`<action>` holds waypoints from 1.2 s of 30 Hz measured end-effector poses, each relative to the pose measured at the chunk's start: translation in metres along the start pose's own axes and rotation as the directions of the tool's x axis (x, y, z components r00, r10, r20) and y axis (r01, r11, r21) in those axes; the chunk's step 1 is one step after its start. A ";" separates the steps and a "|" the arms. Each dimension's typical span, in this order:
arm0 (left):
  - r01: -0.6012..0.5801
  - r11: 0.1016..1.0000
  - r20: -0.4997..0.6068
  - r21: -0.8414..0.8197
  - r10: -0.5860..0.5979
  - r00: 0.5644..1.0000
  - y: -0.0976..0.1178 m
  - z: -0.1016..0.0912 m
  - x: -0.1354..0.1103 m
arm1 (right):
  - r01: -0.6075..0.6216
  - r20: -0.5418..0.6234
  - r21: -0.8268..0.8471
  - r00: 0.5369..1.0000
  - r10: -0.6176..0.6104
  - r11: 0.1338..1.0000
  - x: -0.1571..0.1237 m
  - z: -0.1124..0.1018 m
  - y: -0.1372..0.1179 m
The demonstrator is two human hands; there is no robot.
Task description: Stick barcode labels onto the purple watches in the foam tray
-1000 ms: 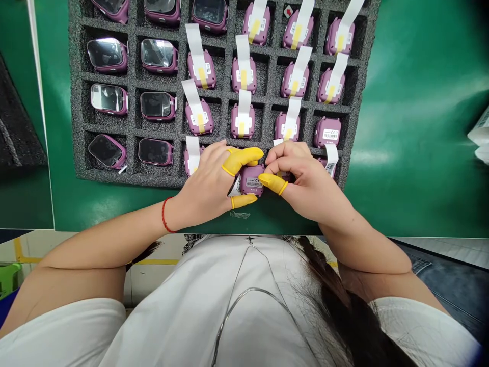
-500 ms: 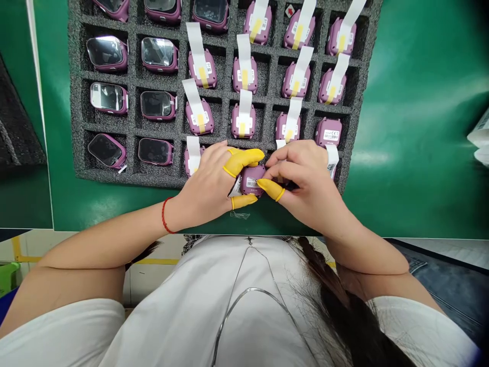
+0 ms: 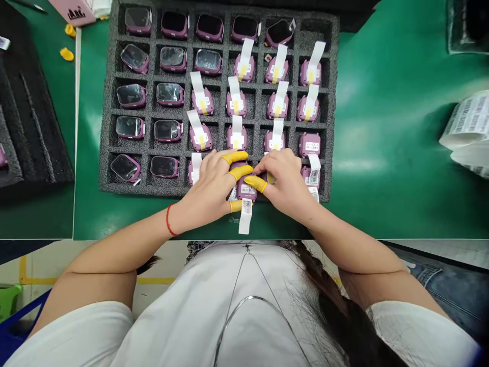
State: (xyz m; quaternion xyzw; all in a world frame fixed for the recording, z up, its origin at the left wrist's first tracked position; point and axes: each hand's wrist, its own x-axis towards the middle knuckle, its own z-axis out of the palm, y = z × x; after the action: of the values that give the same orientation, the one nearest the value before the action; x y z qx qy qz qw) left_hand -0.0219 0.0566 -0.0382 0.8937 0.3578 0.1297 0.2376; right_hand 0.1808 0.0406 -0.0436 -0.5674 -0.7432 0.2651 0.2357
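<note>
A purple smartwatch body [image 3: 246, 190] lies back-up at the near edge of a dark foam tray [image 3: 105, 153]. My left hand [image 3: 212, 186] grips it with yellow finger cots on thumb and two fingers. My right hand [image 3: 284, 183], its thumb in a yellow cot, pinches the same watch from the right. A white label strip [image 3: 245, 218] hangs down from the watch toward me. The tray's cells hold several purple watches, some screen-up on the left, others back-up with white and yellow strips [image 3: 235, 97].
The tray sits on a green mat [image 3: 382, 168]. A roll of barcode labels [image 3: 468, 127] lies at the right edge. Black foam [image 3: 26, 127] lies at the left. Loose yellow finger cots [image 3: 66, 53] and a pink box [image 3: 72, 10] sit at the far left.
The view has pulled back and tilted, showing the tray's far rows. A white label strip now hangs from the watch below my hands. Both hands still grip it.
</note>
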 end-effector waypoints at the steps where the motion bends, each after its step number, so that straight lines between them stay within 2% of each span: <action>1: 0.019 1.000 -0.020 -0.010 -0.019 1.000 0.003 0.002 0.001 | 0.001 -0.010 0.029 1.000 0.000 1.000 0.001 -0.001 0.000; 4: 0.046 0.998 -0.028 -0.047 -0.048 0.998 0.012 0.001 0.000 | 0.023 -0.083 0.142 0.997 -0.011 0.990 0.003 -0.011 0.000; 6: 0.065 0.994 -0.016 -0.088 -0.066 0.998 0.016 -0.003 0.001 | 0.063 -0.203 0.218 0.979 -0.018 0.974 0.005 -0.024 0.001; 8: 0.096 0.976 0.019 -0.196 -0.094 0.995 0.020 -0.010 0.009 | 0.091 -0.371 0.276 0.929 0.019 0.957 0.006 -0.039 0.003; 10: 0.139 0.932 0.051 -0.335 -0.129 0.990 0.021 -0.020 0.031 | 0.096 -0.522 0.338 0.847 0.102 0.936 0.008 -0.052 0.008; 12: 0.167 0.909 0.020 -0.382 -0.172 0.985 0.020 -0.032 0.071 | 0.101 -0.617 0.399 0.765 0.185 0.911 0.009 -0.061 0.015; 15: 0.192 0.960 -0.164 -0.203 -0.227 0.960 0.010 -0.049 0.156 | 0.095 -0.673 0.429 0.698 0.247 0.898 0.013 -0.065 0.024; 17: 0.226 0.966 -0.229 -0.127 -0.250 0.941 -0.001 -0.055 0.215 | 0.076 -0.675 0.426 0.690 0.261 0.901 0.015 -0.064 0.027; 19: 0.264 0.963 -0.234 -0.057 -0.270 0.934 -0.012 -0.054 0.263 | 0.074 -0.677 0.416 0.690 0.255 0.906 0.017 -0.062 0.027; 22: 0.288 0.956 -0.165 0.050 -0.276 0.947 -0.024 -0.045 0.306 | 0.082 -0.678 0.402 0.696 0.237 0.912 0.018 -0.061 0.025; 25: 0.287 0.945 -0.121 0.159 -0.270 0.955 -0.032 -0.041 0.318 | 0.087 -0.663 0.402 0.715 0.224 0.911 0.017 -0.059 0.023; 28: 0.318 0.911 -0.120 0.263 -0.297 0.947 -0.043 -0.049 0.313 | 0.092 -0.639 0.418 0.737 0.220 0.904 0.017 -0.058 0.021; 31: 0.359 0.867 -0.063 0.346 -0.360 0.931 -0.053 -0.058 0.303 | 0.104 -0.615 0.431 0.761 0.207 0.897 0.016 -0.057 0.019; 36: 0.375 0.852 -0.021 0.365 -0.395 0.918 -0.045 -0.054 0.298 | 0.123 -0.616 0.388 0.772 0.158 0.914 0.018 -0.052 0.018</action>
State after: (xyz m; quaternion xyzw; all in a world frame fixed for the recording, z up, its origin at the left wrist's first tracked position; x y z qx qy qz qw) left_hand 0.1422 0.3118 0.0034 0.8353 0.5405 -0.0132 0.1000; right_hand 0.2234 0.0684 -0.0162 -0.5686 -0.5424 0.2084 0.5823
